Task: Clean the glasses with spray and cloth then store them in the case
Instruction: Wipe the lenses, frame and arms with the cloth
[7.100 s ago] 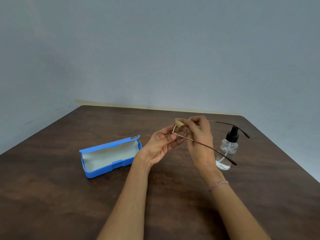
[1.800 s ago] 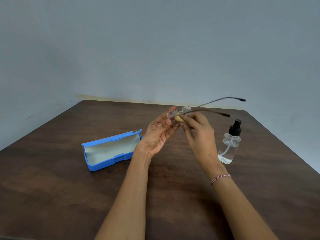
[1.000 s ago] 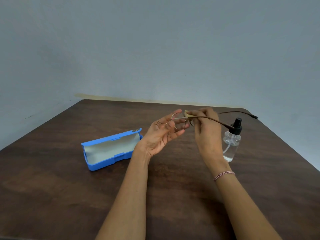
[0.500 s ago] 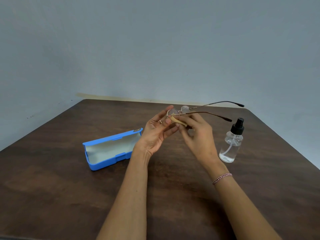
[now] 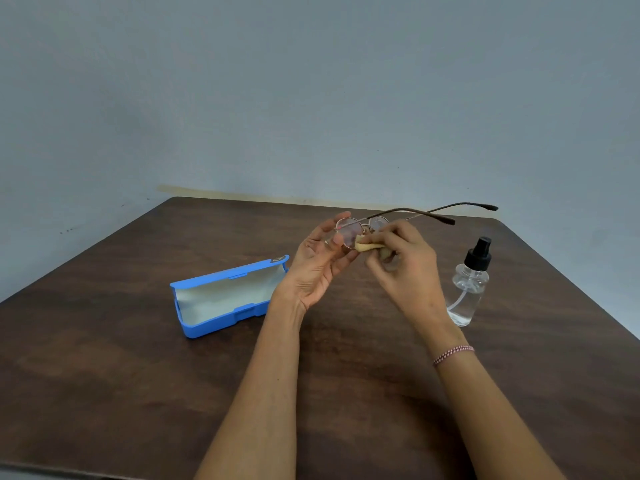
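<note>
I note left hand (image 5: pixel 317 268) pinching thin round metal-framed glasses (image 5: pixel 349 229) by 1 rim; right hand (image 5: pixel 403 271) pinches small tan cloth (image 5: pixel 364 247) against lens. Advise light circular strokes.

Plain indoor room; whether home, office or lab cannot be told. Dark wood-grain table (image 5: pixel 104 375) fills the lower view, far edge against a pale blue-grey painted wall (image 5: pixel 311 98) at 12 o'clock. Yellowish strip (image 5: pixel 242 195) runs along the wall's foot there. Same paint shows at 9 and 3 o'clock past the table's side edges. Small dark scuff marks (image 5: pixel 65 231) at 10 o'clock. Light is soft and even, with faint shadows on the tabletop.
</note>
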A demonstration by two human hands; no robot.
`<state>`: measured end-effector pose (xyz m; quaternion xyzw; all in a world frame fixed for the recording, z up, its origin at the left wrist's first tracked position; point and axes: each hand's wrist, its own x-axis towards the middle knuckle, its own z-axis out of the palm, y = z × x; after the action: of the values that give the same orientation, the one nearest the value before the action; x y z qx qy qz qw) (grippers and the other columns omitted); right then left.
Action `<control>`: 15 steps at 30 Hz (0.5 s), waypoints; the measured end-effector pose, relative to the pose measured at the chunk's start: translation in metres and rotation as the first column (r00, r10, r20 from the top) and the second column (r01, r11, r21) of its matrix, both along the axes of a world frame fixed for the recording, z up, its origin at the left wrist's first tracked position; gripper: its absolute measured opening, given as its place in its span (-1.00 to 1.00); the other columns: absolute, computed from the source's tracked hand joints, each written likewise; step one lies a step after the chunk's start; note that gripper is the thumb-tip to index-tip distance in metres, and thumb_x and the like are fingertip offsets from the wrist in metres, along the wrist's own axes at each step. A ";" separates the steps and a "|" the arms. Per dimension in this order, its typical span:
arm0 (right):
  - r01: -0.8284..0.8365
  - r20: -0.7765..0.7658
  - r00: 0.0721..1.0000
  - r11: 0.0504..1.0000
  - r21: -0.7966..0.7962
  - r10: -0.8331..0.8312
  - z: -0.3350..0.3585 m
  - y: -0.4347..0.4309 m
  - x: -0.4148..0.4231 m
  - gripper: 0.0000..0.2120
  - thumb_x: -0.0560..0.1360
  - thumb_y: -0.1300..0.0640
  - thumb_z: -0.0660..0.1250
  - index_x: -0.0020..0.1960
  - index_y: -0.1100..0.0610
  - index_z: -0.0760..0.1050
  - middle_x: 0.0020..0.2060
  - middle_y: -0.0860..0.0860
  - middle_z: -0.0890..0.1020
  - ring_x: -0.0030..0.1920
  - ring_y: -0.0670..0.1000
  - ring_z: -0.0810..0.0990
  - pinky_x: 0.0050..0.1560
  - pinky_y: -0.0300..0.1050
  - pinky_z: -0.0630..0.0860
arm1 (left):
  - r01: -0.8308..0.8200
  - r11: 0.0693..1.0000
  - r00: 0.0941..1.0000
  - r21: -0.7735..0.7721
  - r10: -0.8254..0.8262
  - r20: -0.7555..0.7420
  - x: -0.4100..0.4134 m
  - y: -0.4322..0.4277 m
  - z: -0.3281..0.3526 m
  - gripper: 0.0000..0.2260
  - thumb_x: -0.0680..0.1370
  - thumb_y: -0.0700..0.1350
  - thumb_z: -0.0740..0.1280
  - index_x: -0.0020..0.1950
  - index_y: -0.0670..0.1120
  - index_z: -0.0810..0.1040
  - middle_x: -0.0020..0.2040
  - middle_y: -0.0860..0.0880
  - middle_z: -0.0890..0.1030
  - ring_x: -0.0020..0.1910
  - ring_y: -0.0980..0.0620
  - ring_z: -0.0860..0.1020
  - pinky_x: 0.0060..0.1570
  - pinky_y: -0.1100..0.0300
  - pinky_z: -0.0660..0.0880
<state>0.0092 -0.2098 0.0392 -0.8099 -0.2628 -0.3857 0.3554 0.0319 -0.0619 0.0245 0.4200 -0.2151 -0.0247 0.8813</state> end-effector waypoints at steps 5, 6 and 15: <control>0.149 0.030 0.988 0.980 0.131 -0.154 0.005 -0.006 -0.001 -0.80 0.44 0.34 0.33 0.02 0.15 0.61 -0.07 -0.01 0.48 -0.16 -0.04 0.49 -0.10 -0.43 0.40 | 0.009 0.999 1.000 0.032 -0.009 -0.002 -0.003 -0.001 0.001 -0.61 0.25 -0.09 0.53 0.07 -0.01 0.64 -0.01 -0.15 0.67 -0.01 -0.05 0.65 -0.06 0.21 0.59; 0.180 0.015 0.983 0.969 0.167 -0.185 0.007 -0.008 0.000 -0.78 0.46 0.34 0.32 0.05 0.14 0.61 -0.04 0.03 0.50 -0.13 -0.04 0.50 -0.08 -0.40 0.42 | 0.007 0.999 1.000 0.041 -0.007 -0.001 -0.003 0.000 0.001 -0.63 0.27 -0.09 0.50 0.08 0.00 0.64 -0.01 -0.15 0.67 0.00 -0.05 0.65 -0.06 0.22 0.59; 0.228 -0.027 0.974 0.972 0.052 -0.226 0.001 -0.007 0.004 -0.68 0.47 0.42 0.26 0.09 0.11 0.60 0.01 0.08 0.50 0.08 0.03 0.43 0.04 -0.27 0.33 | 0.046 0.996 0.999 0.080 -0.047 0.001 -0.008 0.000 0.003 -0.67 0.32 -0.13 0.41 0.07 0.03 0.66 -0.01 -0.12 0.68 -0.01 -0.04 0.65 -0.05 0.22 0.59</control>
<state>0.0131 -0.2168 0.0399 -0.8284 -0.1541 -0.4225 0.3339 0.0242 -0.0618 0.0277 0.4500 -0.2248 -0.0532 0.8626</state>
